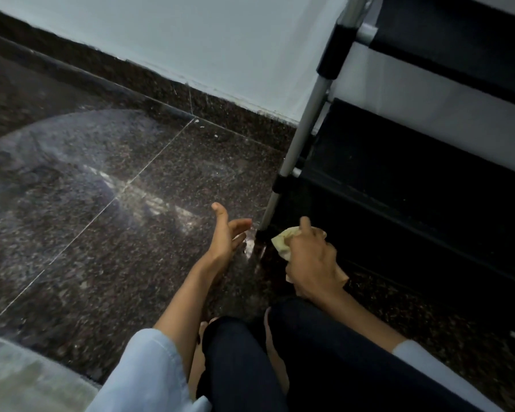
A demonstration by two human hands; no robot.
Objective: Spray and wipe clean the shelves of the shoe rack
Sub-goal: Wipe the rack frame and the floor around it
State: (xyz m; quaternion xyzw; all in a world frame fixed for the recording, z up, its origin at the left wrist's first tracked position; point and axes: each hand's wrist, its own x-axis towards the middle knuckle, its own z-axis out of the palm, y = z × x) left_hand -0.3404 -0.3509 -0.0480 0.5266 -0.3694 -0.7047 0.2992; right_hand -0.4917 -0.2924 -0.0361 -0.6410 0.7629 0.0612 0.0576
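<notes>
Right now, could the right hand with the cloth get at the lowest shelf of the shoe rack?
Probably yes: the right hand, gripping the cloth, sits just beside the lowest shelf, with nothing visible between them.

The rack (414,173) fills the right of the frame, with black shelves and silver posts. A crumpled pale cloth (283,242) sits lower centre-right, before its lowest shelf.

Head view, looking steeply down, close over floor (101,218) and hands
</notes>
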